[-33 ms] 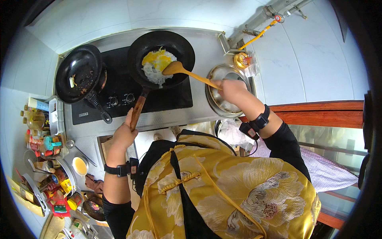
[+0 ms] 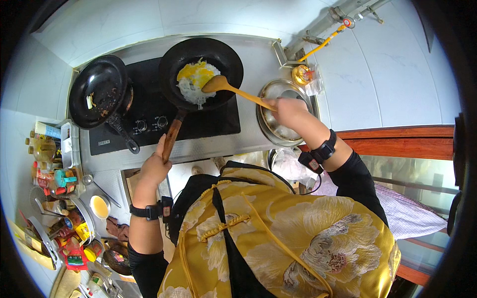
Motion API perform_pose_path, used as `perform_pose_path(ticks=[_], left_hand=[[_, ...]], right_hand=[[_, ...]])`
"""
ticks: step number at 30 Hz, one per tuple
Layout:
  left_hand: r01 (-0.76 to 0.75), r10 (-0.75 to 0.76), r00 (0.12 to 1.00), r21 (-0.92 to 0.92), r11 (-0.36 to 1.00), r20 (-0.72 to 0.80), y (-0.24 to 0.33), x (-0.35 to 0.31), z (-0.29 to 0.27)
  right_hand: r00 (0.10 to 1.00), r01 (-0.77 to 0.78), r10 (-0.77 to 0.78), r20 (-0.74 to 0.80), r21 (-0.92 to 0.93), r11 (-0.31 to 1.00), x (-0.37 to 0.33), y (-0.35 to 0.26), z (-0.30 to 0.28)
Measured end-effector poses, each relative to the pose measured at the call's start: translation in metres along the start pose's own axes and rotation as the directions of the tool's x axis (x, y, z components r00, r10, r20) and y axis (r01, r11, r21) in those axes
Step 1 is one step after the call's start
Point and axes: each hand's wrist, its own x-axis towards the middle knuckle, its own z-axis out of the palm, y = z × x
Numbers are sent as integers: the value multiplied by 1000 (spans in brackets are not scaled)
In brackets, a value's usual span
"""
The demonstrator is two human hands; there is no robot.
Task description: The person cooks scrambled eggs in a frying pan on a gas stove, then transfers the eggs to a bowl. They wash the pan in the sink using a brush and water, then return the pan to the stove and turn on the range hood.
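Note:
My left hand (image 2: 156, 166) is closed round the wooden handle of a black wok (image 2: 226, 57) on the right side of the cooktop. A frying egg (image 2: 196, 77), yellow and white, lies in the wok, some of the white reaching up its near side. In my right hand (image 2: 289, 112) is a wooden spatula (image 2: 238, 92), gripped near its end. Its blade rests against the right part of the egg. To the left, a black frying pan (image 2: 102, 82) holds a small pale piece and brown crumbs.
The black cooktop (image 2: 208, 119) is set in a metal counter. Metal lids (image 2: 271, 119) lie by my right hand, near a yellow gas hose (image 2: 323, 44). Bottles and jars crowd the left, with a bowl of yellow liquid (image 2: 100, 207) and a ladle (image 2: 102, 189).

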Motion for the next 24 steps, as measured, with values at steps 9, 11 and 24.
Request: perform_pose_path(ticks=[9, 11, 24], left_hand=[[-14, 14, 1000, -30, 999, 1, -3, 0, 2], [-15, 15, 1000, -28, 999, -2, -2, 0, 3], [32, -33, 998, 25, 999, 48, 4, -2, -2]], right_hand=[[997, 48, -49, -65, -16, 999, 17, -10, 3], [996, 52, -53, -69, -12, 999, 22, -13, 4], [989, 91, -89, -117, 9, 996, 28, -21, -2]])
